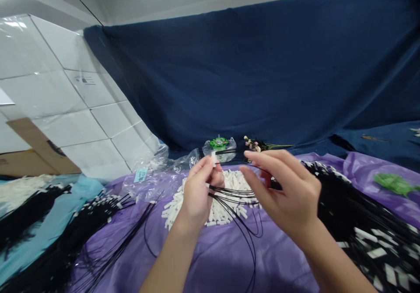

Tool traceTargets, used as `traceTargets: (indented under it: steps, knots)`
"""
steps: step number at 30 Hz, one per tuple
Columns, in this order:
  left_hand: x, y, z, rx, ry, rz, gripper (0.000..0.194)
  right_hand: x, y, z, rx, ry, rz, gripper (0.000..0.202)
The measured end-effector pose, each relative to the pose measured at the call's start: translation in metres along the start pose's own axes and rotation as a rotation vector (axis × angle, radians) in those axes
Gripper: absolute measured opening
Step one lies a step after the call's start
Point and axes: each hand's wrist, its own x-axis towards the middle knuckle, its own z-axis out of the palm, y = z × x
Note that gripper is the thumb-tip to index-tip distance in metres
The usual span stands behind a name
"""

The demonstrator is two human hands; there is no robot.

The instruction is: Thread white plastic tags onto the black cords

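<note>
My left hand point(198, 188) is closed, pinching a small white tab point(214, 159) upright between thumb and fingers. Several thin black cords point(234, 192) run from the same hand toward the right, some drooping in loops. My right hand point(284, 185) is beside it at the right, thumb and forefinger apart. A single black cord point(256, 166) passes through the gap between them; no firm grip on it shows. The other right fingers are partly hidden. Below and behind both hands lies a heap of white tabs point(219, 216) on the purple sheet point(278, 258).
Bundles of black cords with white ends lie at the left point(88, 218) and right point(331, 196). Behind are a clear plastic bag point(154, 181), a green round item point(218, 142) and small flowers point(252, 144). A blue cloth point(249, 74) hangs at the back; white boxes point(75, 126) stand left.
</note>
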Motion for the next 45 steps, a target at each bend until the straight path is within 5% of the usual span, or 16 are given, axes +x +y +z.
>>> traceTargets:
  steps: [4, 6, 11, 14, 21, 30, 37, 45]
  knots:
    - [0.007, 0.004, -0.003, -0.158, 0.093, -0.05, 0.029, 0.006, 0.0, -0.017, 0.112, 0.079, 0.097, 0.011]
    - [0.008, 0.009, -0.003, -0.228, 0.135, -0.077, 0.031, 0.008, 0.0, -0.024, 0.192, 0.002, 0.155, 0.01]
    - [0.01, 0.016, -0.003, -0.387, 0.183, -0.127, 0.032, 0.011, -0.003, -0.024, 0.352, -0.593, 0.344, 0.019]
    - [0.011, 0.014, -0.004, -0.455, 0.178, -0.14, 0.032, 0.008, -0.006, -0.013, 0.393, -0.782, 0.414, 0.013]
    - [0.012, 0.014, -0.007, -0.499, 0.135, -0.192, 0.034, -0.001, -0.011, 0.006, 0.418, -0.739, 0.495, 0.014]
    - [0.008, 0.018, -0.006, -0.486, 0.043, -0.21, 0.038, -0.002, -0.015, 0.007, 0.541, -0.663, 0.593, 0.022]
    - [0.008, 0.019, -0.003, -0.452, 0.061, -0.189, 0.039, -0.001, -0.018, 0.002, 0.712, -0.731, 0.748, 0.027]
    - [0.009, 0.013, -0.005, -0.461, 0.159, -0.096, 0.035, -0.008, -0.041, -0.009, 0.495, -0.75, 0.419, 0.01]
